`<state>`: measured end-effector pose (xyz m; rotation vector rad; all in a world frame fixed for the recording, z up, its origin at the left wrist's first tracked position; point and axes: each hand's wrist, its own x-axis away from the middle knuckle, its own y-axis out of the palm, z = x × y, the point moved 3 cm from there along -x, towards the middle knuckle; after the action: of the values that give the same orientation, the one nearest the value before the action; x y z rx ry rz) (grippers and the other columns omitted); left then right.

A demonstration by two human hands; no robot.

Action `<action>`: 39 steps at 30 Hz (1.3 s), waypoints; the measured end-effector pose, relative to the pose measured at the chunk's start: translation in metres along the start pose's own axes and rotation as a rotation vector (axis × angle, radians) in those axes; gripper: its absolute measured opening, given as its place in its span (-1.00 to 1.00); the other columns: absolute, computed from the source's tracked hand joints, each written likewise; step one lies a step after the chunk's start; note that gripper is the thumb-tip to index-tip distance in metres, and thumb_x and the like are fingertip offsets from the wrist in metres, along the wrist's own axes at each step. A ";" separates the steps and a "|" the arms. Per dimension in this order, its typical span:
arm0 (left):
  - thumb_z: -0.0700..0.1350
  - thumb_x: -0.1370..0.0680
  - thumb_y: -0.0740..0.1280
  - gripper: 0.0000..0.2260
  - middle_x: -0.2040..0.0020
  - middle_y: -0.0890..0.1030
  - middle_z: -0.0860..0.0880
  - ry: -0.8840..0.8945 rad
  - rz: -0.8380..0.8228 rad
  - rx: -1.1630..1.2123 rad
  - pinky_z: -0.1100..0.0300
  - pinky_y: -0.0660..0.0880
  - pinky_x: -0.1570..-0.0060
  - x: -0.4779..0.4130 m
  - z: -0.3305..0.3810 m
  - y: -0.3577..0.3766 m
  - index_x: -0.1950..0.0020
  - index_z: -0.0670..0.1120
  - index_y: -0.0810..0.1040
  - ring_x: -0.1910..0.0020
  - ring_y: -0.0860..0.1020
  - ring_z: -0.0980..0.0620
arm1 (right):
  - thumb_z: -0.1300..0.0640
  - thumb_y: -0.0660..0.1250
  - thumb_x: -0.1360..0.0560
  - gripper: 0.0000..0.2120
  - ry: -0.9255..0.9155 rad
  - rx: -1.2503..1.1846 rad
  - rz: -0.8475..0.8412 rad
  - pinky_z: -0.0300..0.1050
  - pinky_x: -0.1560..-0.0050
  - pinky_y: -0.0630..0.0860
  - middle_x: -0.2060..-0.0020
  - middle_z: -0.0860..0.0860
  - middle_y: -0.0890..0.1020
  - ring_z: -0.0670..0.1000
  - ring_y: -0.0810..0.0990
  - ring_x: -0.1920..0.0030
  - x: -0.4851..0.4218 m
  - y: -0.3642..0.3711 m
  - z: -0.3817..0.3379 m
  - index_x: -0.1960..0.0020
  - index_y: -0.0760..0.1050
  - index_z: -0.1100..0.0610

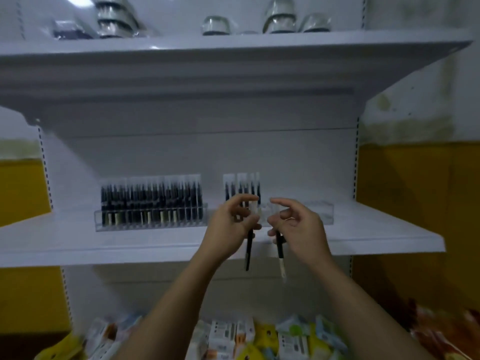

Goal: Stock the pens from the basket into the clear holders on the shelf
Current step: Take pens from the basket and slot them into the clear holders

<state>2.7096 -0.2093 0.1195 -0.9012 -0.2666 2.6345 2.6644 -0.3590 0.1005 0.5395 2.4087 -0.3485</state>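
The left hand (230, 224) pinches a pen (248, 253), the right hand (301, 226) a second pen (280, 252), both dangling before the part-filled right holder (319, 214); best tip each upright and slot it beside the standing pens (242, 187).

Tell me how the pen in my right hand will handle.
The pen hangs straight below the right hand, so probably stiff and light. It looks thin and smooth, so it may slip from a loose pinch.

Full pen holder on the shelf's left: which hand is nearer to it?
Left. The left hand, holding a pen, is just past the right end of the full holder; the right hand, holding another pen, is farther right, before the second holder.
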 end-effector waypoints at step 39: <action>-0.10 -0.45 0.48 -0.84 0.18 0.60 0.09 0.200 0.249 -0.325 0.41 0.52 0.17 -0.184 -0.024 -0.016 -0.01 -0.02 0.62 0.19 0.58 0.23 | 0.07 0.32 -0.55 -0.46 -0.152 0.656 -0.241 -0.11 0.11 0.53 0.19 -0.14 0.57 -0.08 0.56 0.20 -0.160 0.025 0.074 -0.40 0.18 -0.29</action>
<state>2.8650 -0.2624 0.2073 -1.3743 -0.5770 2.7417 2.8286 -0.4113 0.1435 0.4724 2.1816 -1.2591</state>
